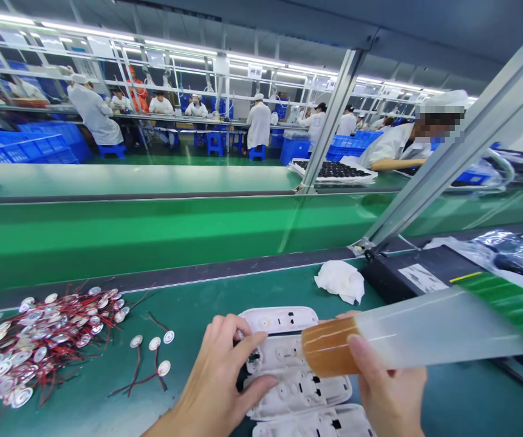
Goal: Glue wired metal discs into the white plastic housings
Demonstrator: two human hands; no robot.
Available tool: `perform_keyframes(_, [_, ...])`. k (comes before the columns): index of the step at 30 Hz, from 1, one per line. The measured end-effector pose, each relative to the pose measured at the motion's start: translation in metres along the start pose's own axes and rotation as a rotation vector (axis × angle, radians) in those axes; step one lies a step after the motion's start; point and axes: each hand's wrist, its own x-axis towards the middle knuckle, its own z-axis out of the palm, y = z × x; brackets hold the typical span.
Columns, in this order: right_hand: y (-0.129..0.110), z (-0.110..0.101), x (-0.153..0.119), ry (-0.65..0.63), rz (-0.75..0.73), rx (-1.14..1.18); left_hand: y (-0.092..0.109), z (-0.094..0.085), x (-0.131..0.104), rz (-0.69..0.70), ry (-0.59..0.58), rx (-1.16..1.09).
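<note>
The held tube (pixel 407 331) is translucent and brown-ended.

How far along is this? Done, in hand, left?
Done, it seems: white shells laid open in a column. In hand: left hand on the shells, right hand holding the brown-ended tube. Remaining, probably: wired discs, mostly piled. Can't tell if any are fitted.
</note>
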Motion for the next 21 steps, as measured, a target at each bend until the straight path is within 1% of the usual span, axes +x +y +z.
perform_keyframes(3, [-0.008, 0.009, -0.008, -0.010, 0.045, -0.012, -0.001, 0.002, 0.001, 0.015, 0.002, 0.007])
perform_keyframes(6, [-0.016, 0.016, -0.012, 0.011, 0.041, -0.066, 0.000, 0.004, 0.001, 0.012, 0.012, -0.001])
perform_keyframes(10, [-0.014, 0.015, -0.010, 0.017, 0.015, -0.157, 0.003, 0.005, 0.000, 0.006, 0.021, -0.019])
perform_keyframes(13, [-0.008, 0.010, -0.005, -0.048, -0.066, -0.182, 0.004, 0.005, 0.001, 0.004, 0.025, -0.025])
perform_keyframes(16, [-0.003, 0.007, -0.001, -0.086, -0.156, -0.184, 0.004, 0.005, 0.002, -0.002, 0.020, -0.023])
perform_keyframes(21, [-0.002, 0.008, 0.001, -0.178, -0.282, -0.174, 0.005, 0.004, 0.002, -0.005, 0.017, -0.015])
